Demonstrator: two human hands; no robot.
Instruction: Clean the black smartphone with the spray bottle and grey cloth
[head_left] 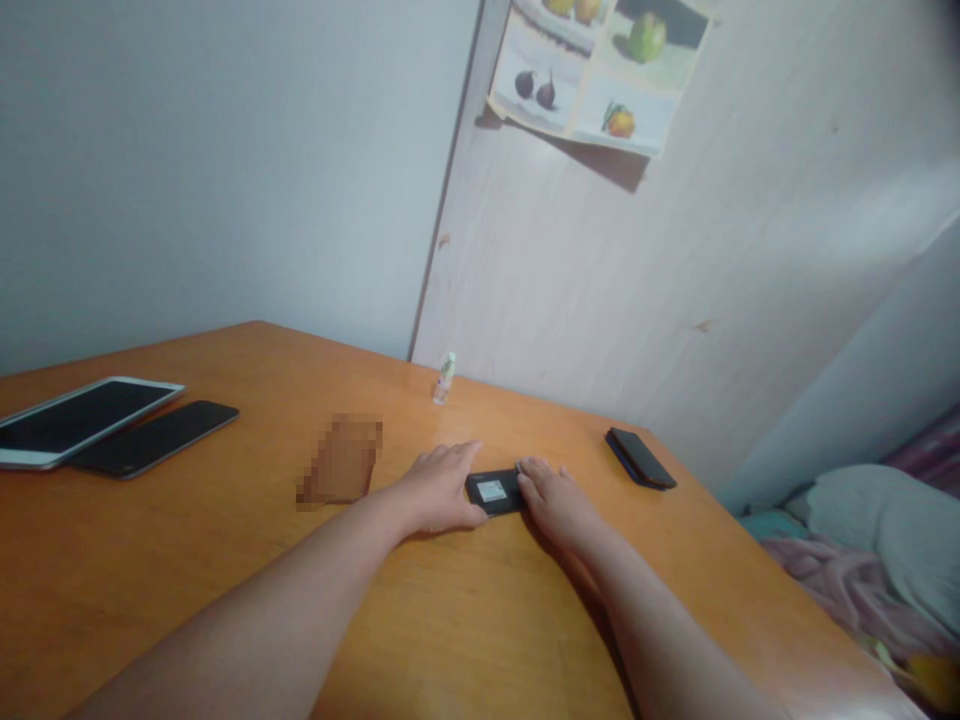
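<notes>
Device (pixel 493 491) lies — between left hand (pixel 442 490) and right hand (pixel 559 503)

**Single head view looks down the table toward the wall**

The camera is worn on the person's head, above the near side of a wooden table (pixel 450 650), and faces forward and down. The forearms (pixel 277 600) loom nearest the lens; the left hand (pixel 441 490) and right hand (pixel 556 500) sit farther off, near the middle. The wide view reaches the pale wall (pixel 225 180) at the far side, cuts off a fruit poster (pixel 577 80) at the top, and takes in bedding (pixel 877 560) on the right.
</notes>
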